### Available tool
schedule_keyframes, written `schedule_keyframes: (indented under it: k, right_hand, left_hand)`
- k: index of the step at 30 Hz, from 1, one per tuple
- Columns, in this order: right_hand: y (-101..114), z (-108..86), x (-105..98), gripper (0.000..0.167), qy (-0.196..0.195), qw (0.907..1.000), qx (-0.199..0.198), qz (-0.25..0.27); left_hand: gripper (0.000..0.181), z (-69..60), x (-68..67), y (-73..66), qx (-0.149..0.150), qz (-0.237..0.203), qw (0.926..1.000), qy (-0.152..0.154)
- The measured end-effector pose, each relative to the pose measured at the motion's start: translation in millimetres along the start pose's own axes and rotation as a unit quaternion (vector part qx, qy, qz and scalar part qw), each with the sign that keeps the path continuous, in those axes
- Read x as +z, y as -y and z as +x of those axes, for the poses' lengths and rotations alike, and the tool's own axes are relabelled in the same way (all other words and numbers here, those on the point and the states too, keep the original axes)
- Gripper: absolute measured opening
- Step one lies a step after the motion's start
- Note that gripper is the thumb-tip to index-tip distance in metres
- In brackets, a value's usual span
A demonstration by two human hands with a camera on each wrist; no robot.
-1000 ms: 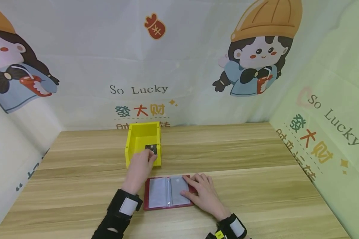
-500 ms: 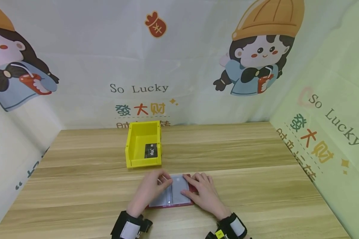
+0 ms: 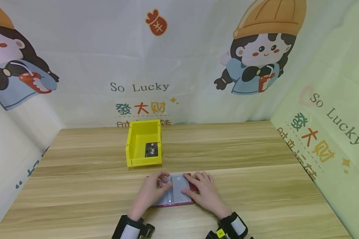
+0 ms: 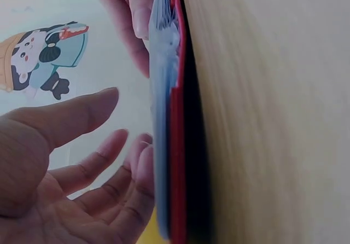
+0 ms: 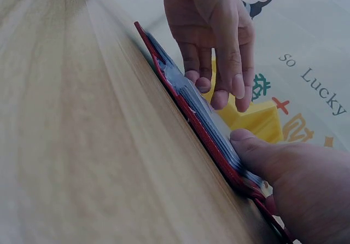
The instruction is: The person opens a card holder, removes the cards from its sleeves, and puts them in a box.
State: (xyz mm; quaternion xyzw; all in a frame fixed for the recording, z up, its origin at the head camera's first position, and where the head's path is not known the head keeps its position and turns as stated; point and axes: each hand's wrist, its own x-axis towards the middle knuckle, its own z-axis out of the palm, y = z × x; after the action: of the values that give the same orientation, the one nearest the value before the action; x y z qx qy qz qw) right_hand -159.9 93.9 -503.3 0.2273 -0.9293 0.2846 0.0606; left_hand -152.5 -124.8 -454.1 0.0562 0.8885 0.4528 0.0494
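A small card album (image 3: 181,188) with a red cover and clear sleeves lies spread on the table. Over its left page is my left hand (image 3: 151,191), its fingers loosely bent. In the left wrist view, thumb and fingers of that hand (image 4: 82,167) stand apart with no object visible between them, and some fingertips come close to or touch the page. My right hand (image 3: 204,192) rests at the album's right edge, thumb and index finger extended onto the right page. The right wrist view has this thumb (image 5: 254,151) pressing on the stacked sleeves (image 5: 210,121).
Beyond the album stands a yellow bin (image 3: 131,146) with a black card (image 3: 151,150) marked "Vip" inside. The wooden table (image 3: 242,152) meets a printed cloth backdrop (image 3: 194,66) at the back and sides.
My left hand has come back from the black card in the yellow bin to the album's left page, then shifted only slightly. The right hand has stayed on the right page.
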Motion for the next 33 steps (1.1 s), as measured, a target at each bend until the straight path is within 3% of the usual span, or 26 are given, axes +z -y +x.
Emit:
schedule_keyframes:
  k: [10, 17, 23, 33]
  right_hand:
    - [0.0, 0.2, 0.0, 0.054, 0.013, 0.9998, 0.013, 0.011]
    - [-0.3, 0.2, 0.0, 0.051, 0.008, 0.9999, 0.007, 0.008]
    - [0.4, 2.3, -2.2, 0.054, 0.016, 0.9996, 0.016, 0.015]
    - [-0.2, 18.1, -6.2, 0.058, 0.036, 0.9993, -0.002, -0.006]
  left_hand:
    - [0.052, -2.0, 2.7, 4.9, 0.005, 0.028, 0.9993, 0.025]
    - [0.053, -2.1, 3.9, 5.7, 0.007, 0.028, 0.9993, 0.025]
    - [0.054, -1.2, 4.9, 5.6, -0.008, 0.03, 0.9991, 0.03]
    - [0.059, -1.6, 4.7, 6.0, -0.003, 0.023, 0.9993, 0.028]
